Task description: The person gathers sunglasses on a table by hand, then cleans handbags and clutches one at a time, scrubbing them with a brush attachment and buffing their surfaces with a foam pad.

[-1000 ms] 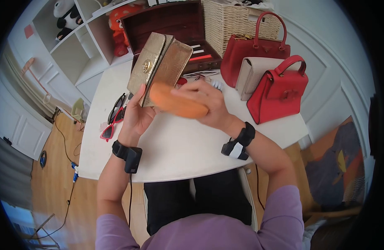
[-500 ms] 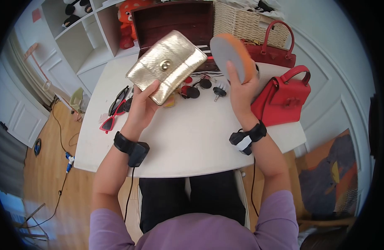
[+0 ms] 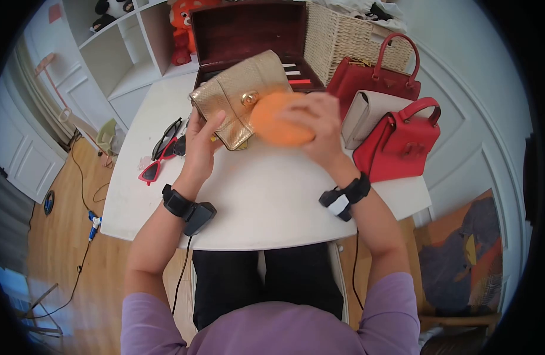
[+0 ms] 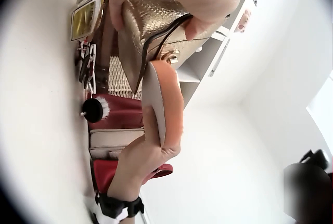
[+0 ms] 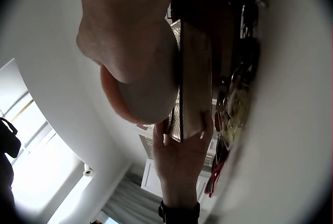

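Note:
My left hand (image 3: 199,145) holds a gold snake-textured clutch bag (image 3: 237,86) by its lower edge, thumb on the front, tilted above the table. In my right hand (image 3: 327,133) I grip an oval orange sponge (image 3: 278,121). It overlaps the clutch's front flap beside the round gold clasp (image 3: 249,98) and is blurred. From the left wrist view, the sponge (image 4: 171,101) shows a pale grey face turned towards the clutch (image 4: 151,21), its tip close to the clasp. The right wrist view shows that grey face (image 5: 151,88) against the front of the bag.
On the right stand a red handbag (image 3: 396,142), a beige bag (image 3: 361,112) and a dark red handbag (image 3: 349,83). Sunglasses (image 3: 151,171) lie at the left. Behind are an open dark wooden chest (image 3: 248,29) and a wicker basket (image 3: 337,41). A round brush (image 4: 93,110) sits near the bags.
The clutch has turned from edge-on to show its front, then tilted further. The sponge swung out to the right, grey face showing, and has come back left onto the clutch's front.

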The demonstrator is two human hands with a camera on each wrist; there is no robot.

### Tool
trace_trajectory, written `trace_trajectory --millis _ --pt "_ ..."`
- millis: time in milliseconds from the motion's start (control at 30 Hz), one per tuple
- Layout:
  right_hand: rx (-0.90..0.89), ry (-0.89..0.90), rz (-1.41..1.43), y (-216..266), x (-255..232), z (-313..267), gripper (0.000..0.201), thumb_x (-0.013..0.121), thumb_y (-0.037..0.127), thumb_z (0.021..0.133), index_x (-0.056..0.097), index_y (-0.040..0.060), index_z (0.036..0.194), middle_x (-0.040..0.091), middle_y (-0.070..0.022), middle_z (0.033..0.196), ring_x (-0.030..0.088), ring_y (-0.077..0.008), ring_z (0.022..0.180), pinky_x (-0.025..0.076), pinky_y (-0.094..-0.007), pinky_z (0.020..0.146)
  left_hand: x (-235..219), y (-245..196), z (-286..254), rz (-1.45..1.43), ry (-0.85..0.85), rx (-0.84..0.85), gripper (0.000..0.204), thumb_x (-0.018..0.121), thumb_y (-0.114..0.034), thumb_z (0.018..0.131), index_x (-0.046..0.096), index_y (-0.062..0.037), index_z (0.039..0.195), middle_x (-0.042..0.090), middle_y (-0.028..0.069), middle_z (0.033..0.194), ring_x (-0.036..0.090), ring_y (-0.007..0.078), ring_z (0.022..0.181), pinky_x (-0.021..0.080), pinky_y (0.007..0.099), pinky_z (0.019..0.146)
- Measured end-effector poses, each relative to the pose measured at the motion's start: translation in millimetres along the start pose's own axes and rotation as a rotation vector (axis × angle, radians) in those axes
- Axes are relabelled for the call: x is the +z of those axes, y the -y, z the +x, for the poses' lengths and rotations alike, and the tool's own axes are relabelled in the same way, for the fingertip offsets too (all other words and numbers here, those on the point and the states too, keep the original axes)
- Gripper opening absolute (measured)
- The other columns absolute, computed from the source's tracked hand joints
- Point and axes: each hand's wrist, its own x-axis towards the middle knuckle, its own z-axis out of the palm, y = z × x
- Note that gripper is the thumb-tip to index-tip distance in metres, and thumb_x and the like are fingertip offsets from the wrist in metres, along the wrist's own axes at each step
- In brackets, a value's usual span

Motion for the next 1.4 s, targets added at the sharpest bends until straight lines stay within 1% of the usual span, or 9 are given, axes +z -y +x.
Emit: trace_trajectory --millis 133,267,333,500,733,933,1133,1233,1400 --pt "0.283 -0.346 -0.158 -16 -11 8 0.055 0.073 -0.004 0.058 0.075 0.0192 0.107 0.065 0.0028 0.103 0.054 -0.0238 0.100 0.041 -0.0368 0.092 -2 -5 1 -0.104 -0.009 -0.040 0.052 0.063 -0.021 0.094 0.042 -0.0134 0.141 0.053 0.0047 0.134 0.055 0.0186 0.121 0.052 0.0402 0.095" --pt "0.121 -0.267 -0.090 14 -4 13 0.054 0.072 -0.002 0.060 0.074 0.0192 0.109 0.064 0.0021 0.106 0.054 -0.0236 0.103 0.042 -0.0367 0.093 3 -1 -2 -0.027 0.032 -0.018 0.050 0.065 -0.022 0.094 0.045 -0.0121 0.139 0.057 0.0034 0.129 0.058 0.0161 0.117 0.053 0.0384 0.091" --pt "-0.236 0.040 -0.176 21 0 10 0.052 0.071 0.000 0.061 0.074 0.0185 0.110 0.064 0.0003 0.109 0.054 -0.0250 0.107 0.042 -0.0388 0.094 5 0 -2 0.011 0.056 -0.017 0.050 0.066 -0.021 0.093 0.046 -0.0119 0.138 0.059 0.0025 0.127 0.059 0.0148 0.114 0.054 0.0373 0.089" --pt "0.167 -0.130 -0.265 -10 -3 5 0.059 0.062 -0.008 0.060 0.073 0.0194 0.110 0.064 -0.0008 0.113 0.054 -0.0275 0.110 0.036 -0.0396 0.097 2 5 -2 0.074 0.071 -0.062 0.049 0.069 -0.020 0.091 0.050 -0.0103 0.135 0.063 0.0015 0.121 0.062 0.0114 0.108 0.057 0.0316 0.080" --pt "-0.157 0.034 -0.067 26 6 10 0.060 0.063 -0.006 0.059 0.073 0.0232 0.111 0.063 0.0002 0.116 0.055 -0.0256 0.111 0.038 -0.0427 0.096 5 2 -5 -0.018 0.111 -0.077 0.047 0.068 -0.021 0.092 0.051 -0.0093 0.134 0.064 0.0019 0.120 0.063 0.0103 0.104 0.058 0.0308 0.077" --pt "0.190 -0.161 -0.244 -4 -3 9 0.060 0.060 -0.009 0.061 0.070 0.0148 0.116 0.061 -0.0040 0.120 0.052 -0.0303 0.113 0.040 -0.0420 0.100 3 3 -5 0.235 0.163 -0.036 0.046 0.065 -0.016 0.093 0.051 -0.0053 0.135 0.062 0.0049 0.125 0.060 0.0115 0.111 0.054 0.0302 0.087" --pt "-0.205 0.035 -0.043 34 1 15 0.064 0.060 -0.010 0.064 0.068 0.0166 0.122 0.059 -0.0038 0.130 0.052 -0.0306 0.122 0.040 -0.0463 0.106 1 11 -9 0.354 0.196 0.147 0.049 0.074 -0.009 0.085 0.058 -0.0019 0.131 0.065 0.0026 0.117 0.061 0.0095 0.106 0.049 0.0266 0.092" --pt "-0.032 -0.065 -0.120 9 -1 14 0.063 0.059 -0.011 0.063 0.069 0.0146 0.119 0.061 -0.0058 0.126 0.055 -0.0301 0.119 0.041 -0.0442 0.105 4 10 -11 0.285 0.189 0.145 0.047 0.074 -0.006 0.082 0.062 -0.0046 0.127 0.065 0.0028 0.115 0.060 0.0121 0.106 0.049 0.0284 0.091" --pt "0.051 -0.116 -0.025 9 -3 15 0.065 0.055 -0.014 0.060 0.069 0.0116 0.117 0.063 -0.0087 0.123 0.057 -0.0320 0.117 0.046 -0.0448 0.100 12 -11 -19 0.864 0.120 0.672 0.042 0.074 0.004 0.071 0.071 -0.0061 0.112 0.059 0.0053 0.106 0.058 0.0201 0.107 0.049 0.0322 0.089"
